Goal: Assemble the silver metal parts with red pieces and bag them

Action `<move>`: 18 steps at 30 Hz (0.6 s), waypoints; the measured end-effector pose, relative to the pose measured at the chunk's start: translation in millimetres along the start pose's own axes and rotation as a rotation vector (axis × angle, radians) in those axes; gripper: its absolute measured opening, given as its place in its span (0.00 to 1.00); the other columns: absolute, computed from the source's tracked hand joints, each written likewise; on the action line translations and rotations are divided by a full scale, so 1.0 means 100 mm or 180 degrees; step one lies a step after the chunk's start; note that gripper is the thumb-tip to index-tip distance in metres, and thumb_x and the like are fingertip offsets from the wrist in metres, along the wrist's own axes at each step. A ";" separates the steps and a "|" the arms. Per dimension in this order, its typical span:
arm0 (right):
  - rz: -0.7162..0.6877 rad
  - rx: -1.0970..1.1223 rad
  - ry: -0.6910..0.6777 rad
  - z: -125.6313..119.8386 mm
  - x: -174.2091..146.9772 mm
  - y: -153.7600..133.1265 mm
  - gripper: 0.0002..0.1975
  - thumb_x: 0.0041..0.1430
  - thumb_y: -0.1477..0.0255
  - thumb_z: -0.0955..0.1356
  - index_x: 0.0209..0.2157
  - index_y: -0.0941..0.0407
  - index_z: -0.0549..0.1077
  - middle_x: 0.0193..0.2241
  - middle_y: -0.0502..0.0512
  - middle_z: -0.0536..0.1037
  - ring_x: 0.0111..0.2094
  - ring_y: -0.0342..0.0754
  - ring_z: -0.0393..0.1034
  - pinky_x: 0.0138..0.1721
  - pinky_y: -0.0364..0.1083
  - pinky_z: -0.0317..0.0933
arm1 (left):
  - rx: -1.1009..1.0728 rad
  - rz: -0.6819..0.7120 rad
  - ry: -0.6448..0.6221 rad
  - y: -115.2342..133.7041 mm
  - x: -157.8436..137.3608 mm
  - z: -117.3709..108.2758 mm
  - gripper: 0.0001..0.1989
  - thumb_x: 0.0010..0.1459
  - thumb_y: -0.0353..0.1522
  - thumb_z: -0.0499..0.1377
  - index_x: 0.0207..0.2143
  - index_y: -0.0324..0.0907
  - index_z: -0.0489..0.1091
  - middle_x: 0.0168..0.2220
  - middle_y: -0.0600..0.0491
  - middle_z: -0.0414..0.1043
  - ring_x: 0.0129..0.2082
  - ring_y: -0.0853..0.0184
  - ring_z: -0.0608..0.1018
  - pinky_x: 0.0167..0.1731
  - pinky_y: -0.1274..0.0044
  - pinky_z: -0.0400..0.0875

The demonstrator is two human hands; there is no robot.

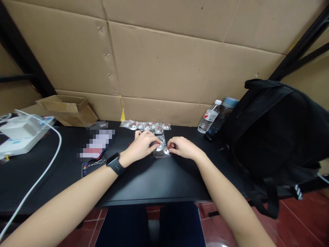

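Above the middle of the table, my left hand (144,145), with a dark watch on its wrist, is closed. Its thumb and fingertips pinch a round silver disc with a red part (160,147), which lies on a clear plastic bag (160,155). Close on its right, my right hand (183,147) is also closed, its fingers on the red part of a smaller silver disc (166,151). Behind both hands lies a row of clear bags (147,127), several of them holding silver discs with red pieces. What the discs are I cannot make out.
An open cardboard box (74,111) stands at the back left, beside white devices (23,135) and a white cable (55,151). A keychain (96,163) lies left of my hands. At the right are a water bottle (209,118), a blue-lidded bottle (228,103) and a black backpack (277,137).
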State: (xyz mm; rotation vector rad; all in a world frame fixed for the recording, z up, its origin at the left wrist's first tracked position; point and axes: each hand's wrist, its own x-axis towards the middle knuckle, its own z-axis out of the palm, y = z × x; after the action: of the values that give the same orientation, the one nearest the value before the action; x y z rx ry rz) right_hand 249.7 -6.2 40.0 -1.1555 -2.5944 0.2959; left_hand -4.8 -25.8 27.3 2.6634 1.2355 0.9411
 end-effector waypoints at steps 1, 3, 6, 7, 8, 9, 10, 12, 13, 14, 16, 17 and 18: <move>0.0026 -0.0009 -0.0049 0.02 0.00 0.02 0.04 0.56 0.75 0.73 0.35 0.52 0.78 0.31 0.50 0.77 0.30 0.44 0.71 0.33 0.42 0.59 | -0.0003 -0.0008 -0.0012 0.00 0.00 0.01 0.07 0.65 0.36 0.59 0.39 0.48 0.78 0.39 0.53 0.80 0.46 0.59 0.73 0.47 0.66 0.52; 0.0074 -0.0005 -0.0079 0.05 0.02 0.03 0.04 0.57 0.76 0.73 0.32 0.53 0.79 0.29 0.50 0.78 0.30 0.45 0.72 0.33 0.42 0.59 | -0.0027 -0.0045 -0.0014 0.00 0.00 0.01 0.06 0.65 0.35 0.59 0.39 0.48 0.77 0.39 0.53 0.80 0.46 0.60 0.74 0.47 0.67 0.51; 0.0144 -0.0077 -0.0108 0.08 0.03 0.00 0.05 0.58 0.77 0.72 0.29 0.54 0.77 0.28 0.51 0.79 0.29 0.46 0.73 0.32 0.42 0.59 | -0.0067 -0.0119 0.0031 -0.01 0.00 0.02 0.06 0.64 0.34 0.59 0.39 0.49 0.77 0.38 0.54 0.80 0.45 0.60 0.75 0.47 0.66 0.51; 0.0153 -0.0117 -0.0115 0.08 0.03 -0.01 0.05 0.58 0.77 0.72 0.29 0.54 0.77 0.28 0.52 0.79 0.29 0.46 0.73 0.32 0.42 0.59 | -0.0073 -0.0137 0.0036 -0.02 0.00 0.02 0.06 0.64 0.34 0.59 0.39 0.49 0.77 0.38 0.54 0.81 0.45 0.59 0.75 0.48 0.66 0.51; 0.0147 -0.0151 -0.0117 0.08 0.03 -0.02 0.05 0.58 0.77 0.71 0.29 0.54 0.76 0.28 0.52 0.79 0.29 0.46 0.73 0.32 0.43 0.58 | -0.0077 -0.0148 0.0030 -0.02 0.00 0.02 0.06 0.64 0.34 0.59 0.38 0.49 0.77 0.38 0.54 0.81 0.46 0.59 0.75 0.48 0.66 0.51; 0.0129 -0.0171 -0.0107 0.07 0.03 -0.03 0.05 0.58 0.77 0.71 0.29 0.54 0.76 0.28 0.52 0.79 0.29 0.47 0.73 0.33 0.43 0.58 | -0.0081 -0.0155 0.0019 -0.03 0.00 0.03 0.06 0.64 0.34 0.59 0.38 0.49 0.77 0.37 0.54 0.81 0.46 0.59 0.75 0.49 0.65 0.51; 0.0100 -0.0162 -0.0087 0.07 0.03 -0.04 0.05 0.58 0.77 0.71 0.28 0.55 0.75 0.28 0.52 0.79 0.30 0.47 0.73 0.33 0.43 0.59 | -0.0086 -0.0160 0.0003 -0.03 0.00 0.03 0.07 0.64 0.35 0.58 0.38 0.49 0.77 0.37 0.54 0.81 0.46 0.59 0.75 0.49 0.65 0.51; 0.0007 -0.0022 -0.0036 0.05 0.04 -0.04 0.06 0.60 0.77 0.69 0.29 0.55 0.74 0.29 0.52 0.79 0.31 0.46 0.73 0.34 0.42 0.59 | -0.0101 -0.0184 -0.0032 -0.04 0.00 0.04 0.07 0.64 0.35 0.59 0.39 0.49 0.77 0.37 0.53 0.81 0.47 0.58 0.76 0.49 0.65 0.52; -0.0039 0.0101 0.0009 0.04 0.04 -0.04 0.06 0.61 0.77 0.68 0.30 0.55 0.74 0.30 0.52 0.79 0.31 0.46 0.73 0.35 0.42 0.60 | -0.0114 -0.0208 -0.0047 -0.04 0.00 0.05 0.07 0.64 0.36 0.59 0.39 0.48 0.77 0.37 0.53 0.81 0.47 0.58 0.76 0.49 0.64 0.52; -0.0075 0.0246 0.0074 0.03 0.04 -0.05 0.06 0.62 0.77 0.68 0.31 0.55 0.74 0.31 0.52 0.79 0.31 0.45 0.73 0.35 0.42 0.60 | -0.0135 -0.0239 -0.0062 -0.04 0.01 0.05 0.07 0.64 0.37 0.59 0.39 0.48 0.77 0.37 0.53 0.81 0.47 0.57 0.76 0.49 0.64 0.53; -0.0114 0.0512 0.0278 0.00 0.04 -0.06 0.05 0.64 0.76 0.66 0.33 0.55 0.74 0.32 0.52 0.80 0.32 0.45 0.72 0.36 0.42 0.61 | -0.0213 -0.0334 -0.0093 -0.03 0.01 0.04 0.08 0.63 0.38 0.59 0.39 0.48 0.78 0.37 0.53 0.81 0.46 0.57 0.77 0.49 0.65 0.55; -0.0118 0.0600 0.0405 -0.01 0.04 -0.07 0.05 0.65 0.76 0.66 0.34 0.55 0.74 0.31 0.52 0.79 0.31 0.45 0.72 0.36 0.43 0.61 | -0.0281 -0.0399 -0.0106 -0.03 0.01 0.04 0.08 0.63 0.38 0.59 0.38 0.47 0.78 0.37 0.53 0.81 0.45 0.57 0.77 0.49 0.65 0.57; -0.0119 0.0660 0.0533 -0.02 0.04 -0.08 0.05 0.65 0.75 0.66 0.35 0.56 0.73 0.31 0.52 0.79 0.31 0.45 0.71 0.35 0.43 0.61 | -0.0372 -0.0476 -0.0123 -0.02 0.01 0.04 0.08 0.63 0.38 0.60 0.38 0.48 0.78 0.37 0.54 0.81 0.43 0.58 0.78 0.48 0.66 0.59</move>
State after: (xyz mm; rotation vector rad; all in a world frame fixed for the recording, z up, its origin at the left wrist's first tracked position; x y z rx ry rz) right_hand 242.1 -8.4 45.0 -1.0132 -2.3737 0.4293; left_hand -3.4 -22.6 24.3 2.4502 1.3071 0.9058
